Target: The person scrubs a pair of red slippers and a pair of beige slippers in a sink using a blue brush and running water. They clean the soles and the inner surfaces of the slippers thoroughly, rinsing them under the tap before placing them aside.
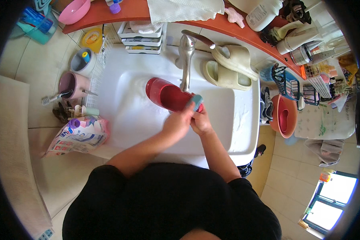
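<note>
A red slipper point(156, 91) is held tilted over the white washbasin point(129, 132), just below the faucet point(186, 60). My right hand point(202, 122) grips one end of it. Pressed against that same end is a teal scrubber point(197, 101), brush or sponge, I cannot tell which. My left hand point(177, 122), slightly blurred, has its fingers closed on the scrubber. Both hands partly hide the slipper's near end. At the basin's back right corner, a pair of pale green slippers point(228, 79) rests, one leaning over the other.
On the left stand a detergent pouch point(81, 136), a pink cup point(73, 85) with a toothbrush and a wire rack point(103, 57). White drawers point(142, 42) sit behind the basin, under a red-brown shelf point(132, 13). To the right is an orange basin point(291, 120) with something red inside.
</note>
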The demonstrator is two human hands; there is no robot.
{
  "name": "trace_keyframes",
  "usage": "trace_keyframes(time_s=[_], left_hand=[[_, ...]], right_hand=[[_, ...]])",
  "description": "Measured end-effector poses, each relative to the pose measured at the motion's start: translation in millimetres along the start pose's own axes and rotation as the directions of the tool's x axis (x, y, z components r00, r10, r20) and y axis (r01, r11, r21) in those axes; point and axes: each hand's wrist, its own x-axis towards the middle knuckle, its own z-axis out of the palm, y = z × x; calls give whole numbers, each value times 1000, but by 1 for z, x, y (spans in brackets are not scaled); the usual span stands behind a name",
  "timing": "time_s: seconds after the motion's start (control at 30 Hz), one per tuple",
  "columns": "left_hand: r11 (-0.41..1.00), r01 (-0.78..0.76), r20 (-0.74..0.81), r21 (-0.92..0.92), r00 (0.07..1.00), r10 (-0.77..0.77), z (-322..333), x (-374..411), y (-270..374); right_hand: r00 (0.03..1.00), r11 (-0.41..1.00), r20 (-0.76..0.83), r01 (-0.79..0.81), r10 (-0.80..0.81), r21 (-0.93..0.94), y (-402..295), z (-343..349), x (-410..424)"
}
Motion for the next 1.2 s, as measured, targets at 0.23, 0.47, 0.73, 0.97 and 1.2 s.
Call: trace_keyframes(time_s=[0.23,0.47,0.73,0.97,1.2], left_hand=[[974,197,-7,110,980,-197,-15,15,-32],[971,210,40,111,976,-215,-21,25,-35],[986,85,-109,140,992,-70,-35,23,-56],[817,459,-256,-348,792,-554,-54,-9,-60],[126,382,182,-915,673,-716,-75,10,-66]], right_hand=[[995,991,-77,-68,60,-114,-1,6,-3],[995,992,-33,-98,95,-81,-1,6,6],[989,990,-83,-130,126,-50,-6,6,3],[967,952,-141,-171,211,256,-18,-45,2],[953,894,54,-299,298,334,-1,-43,23]])
